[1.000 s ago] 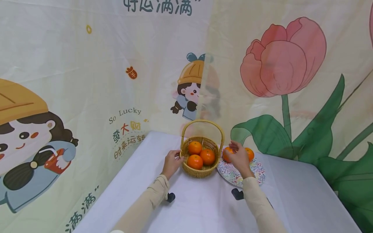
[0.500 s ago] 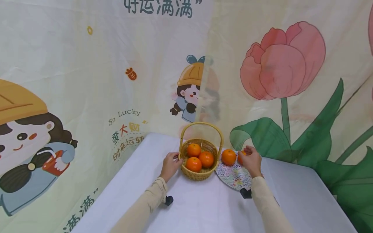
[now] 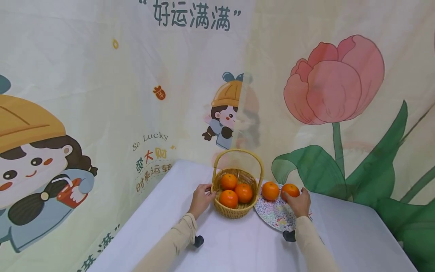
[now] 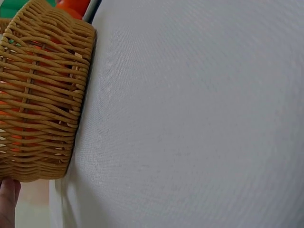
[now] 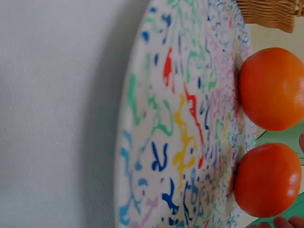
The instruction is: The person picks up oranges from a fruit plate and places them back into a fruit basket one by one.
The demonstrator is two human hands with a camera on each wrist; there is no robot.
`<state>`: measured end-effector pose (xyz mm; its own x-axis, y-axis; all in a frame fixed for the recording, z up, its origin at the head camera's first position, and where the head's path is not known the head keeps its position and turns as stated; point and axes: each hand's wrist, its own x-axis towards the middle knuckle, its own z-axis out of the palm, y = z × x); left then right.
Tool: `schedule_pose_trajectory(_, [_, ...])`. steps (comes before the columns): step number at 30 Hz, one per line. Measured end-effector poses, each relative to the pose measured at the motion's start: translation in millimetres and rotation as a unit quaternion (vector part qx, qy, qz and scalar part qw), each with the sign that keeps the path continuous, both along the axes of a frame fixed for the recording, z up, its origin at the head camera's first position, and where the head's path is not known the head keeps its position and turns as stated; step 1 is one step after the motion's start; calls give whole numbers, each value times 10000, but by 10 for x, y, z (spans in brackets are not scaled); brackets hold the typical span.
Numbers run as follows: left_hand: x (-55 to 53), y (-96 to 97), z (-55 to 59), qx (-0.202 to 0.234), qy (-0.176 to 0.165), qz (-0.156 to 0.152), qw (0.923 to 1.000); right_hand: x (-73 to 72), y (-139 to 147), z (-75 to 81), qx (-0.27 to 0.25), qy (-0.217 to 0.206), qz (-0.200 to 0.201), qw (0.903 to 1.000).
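Observation:
A wicker basket (image 3: 234, 211) with an arched handle stands on the white table and holds three oranges (image 3: 229, 199). My left hand (image 3: 200, 200) grips its left side near the handle's foot; the left wrist view shows fingertips (image 4: 8, 190) against the weave. On a round, colourfully speckled plate (image 3: 276, 219) lie two more oranges, one on the left (image 3: 270, 191) and one on the right (image 3: 290, 190). My right hand (image 3: 300, 204) reaches around the right one, thumb at its near left and fingers on its far right. In the right wrist view, fingertips (image 5: 281, 222) show close beside this orange (image 5: 268, 180).
The plate sits just right of the basket, its edge close to the wicker. White cloth (image 3: 238, 245) covers the table. Printed curtains (image 3: 190, 75) with cartoon figures and a large tulip hang behind and on the left.
My right hand has moved right, from over the left orange on the plate to the right one, and lowered around it. The left hand keeps its place at the basket. The head view has tilted slightly up.

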<state>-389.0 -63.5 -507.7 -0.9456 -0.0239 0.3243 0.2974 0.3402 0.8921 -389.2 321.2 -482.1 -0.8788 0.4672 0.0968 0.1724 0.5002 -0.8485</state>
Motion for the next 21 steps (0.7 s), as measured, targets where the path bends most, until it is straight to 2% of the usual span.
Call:
schedule_pose_trajectory(6, [-8,3,-31,8,61,4,10000,-70,18,-91,-151,-204,27,9997])
schedule_pose_trajectory(14, [-6,18,-38,3,124,33,9999,-92,46,-128,-349,-185,31,9992])
schedule_pose_trajectory(21, [-17,16,-50,92,69,19,9999,-141,87,-207,-236,-134,62,9996])
